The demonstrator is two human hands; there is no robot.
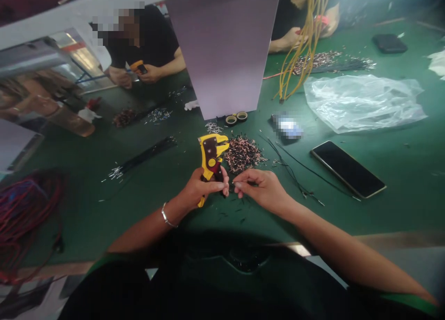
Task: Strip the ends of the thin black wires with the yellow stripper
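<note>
My left hand (205,185) is wrapped round the handles of a yellow and black wire stripper (210,151), whose jaws point up and to the right. Close beside it, my right hand (260,185) pinches with thumb and forefinger. What sits in that pinch is too small to make out. Just beyond both hands lies a pile of short wire pieces (244,153) with bare copper ends and black insulation. A few dark scraps are scattered on the green table (194,218) below my hands.
Black wires (292,165) and a phone (347,168) lie to the right, a clear plastic bag (363,102) behind them. Tape rolls (236,119) stand by an upright panel (229,51). Leftward are a black wire bundle (142,155) and red cable coils (29,213). Two people work opposite.
</note>
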